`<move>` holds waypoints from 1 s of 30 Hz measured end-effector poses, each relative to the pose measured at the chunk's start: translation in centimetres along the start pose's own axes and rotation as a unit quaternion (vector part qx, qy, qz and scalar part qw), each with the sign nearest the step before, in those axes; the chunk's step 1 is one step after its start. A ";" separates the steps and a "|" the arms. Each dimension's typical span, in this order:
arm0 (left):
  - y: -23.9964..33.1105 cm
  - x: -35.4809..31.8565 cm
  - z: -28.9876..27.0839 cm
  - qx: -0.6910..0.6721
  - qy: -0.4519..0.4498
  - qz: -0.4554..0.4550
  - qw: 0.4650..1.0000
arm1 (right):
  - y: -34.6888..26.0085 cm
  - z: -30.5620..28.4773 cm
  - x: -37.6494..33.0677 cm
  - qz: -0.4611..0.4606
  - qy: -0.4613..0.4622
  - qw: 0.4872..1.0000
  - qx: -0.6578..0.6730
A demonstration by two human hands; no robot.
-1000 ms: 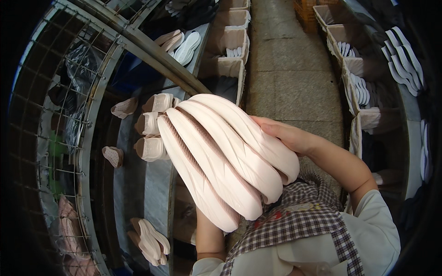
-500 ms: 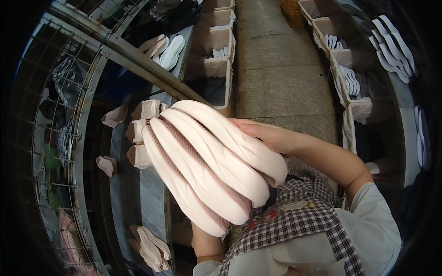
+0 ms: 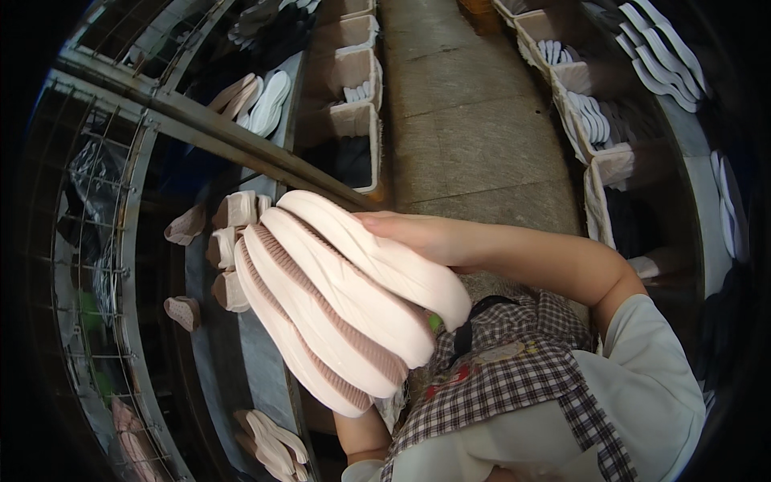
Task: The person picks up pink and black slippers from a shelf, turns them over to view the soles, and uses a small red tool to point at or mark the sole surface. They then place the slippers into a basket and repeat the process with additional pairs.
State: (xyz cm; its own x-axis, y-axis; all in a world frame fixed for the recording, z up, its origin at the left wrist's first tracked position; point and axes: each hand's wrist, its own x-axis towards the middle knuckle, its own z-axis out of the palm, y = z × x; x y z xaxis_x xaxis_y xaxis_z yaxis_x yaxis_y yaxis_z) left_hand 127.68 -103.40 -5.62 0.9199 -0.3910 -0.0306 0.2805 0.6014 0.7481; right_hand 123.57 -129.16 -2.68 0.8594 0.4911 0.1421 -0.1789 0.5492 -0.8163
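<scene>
A fanned stack of several pale pink shoe soles [image 3: 337, 297] fills the middle of the view, held in front of my chest. My right hand [image 3: 418, 233] lies along the top sole with its fingers pressed on it. My left hand is hidden under the stack; only its forearm [image 3: 361, 430] shows below the soles. Ribbed edges of the soles face the camera.
A grey conveyor belt [image 3: 217, 321] at the left carries more pink soles [image 3: 233, 213]. A metal bar [image 3: 217, 132] and a wire rack [image 3: 96, 241] stand beside it. Cardboard boxes [image 3: 357, 120] and bins of white soles [image 3: 586, 112] line a concrete aisle [image 3: 474, 136].
The stack of soles has shifted slightly left and down in view, and fewer soles show. My right hand stays on top of it.
</scene>
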 end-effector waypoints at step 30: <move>-6.7 -0.4 1.7 -0.355 -0.161 -0.123 0.913 | 2.7 -3.7 -5.4 -0.088 0.101 0.851 0.507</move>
State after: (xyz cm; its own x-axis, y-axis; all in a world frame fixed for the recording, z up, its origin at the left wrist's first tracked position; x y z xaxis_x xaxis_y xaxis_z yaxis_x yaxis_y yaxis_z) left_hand 125.01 -108.45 -9.50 0.7085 -0.6913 0.1416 0.6803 0.7225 0.1231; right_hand 120.17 -132.84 -7.66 0.9622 0.2709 0.0285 -0.2723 0.9540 0.1258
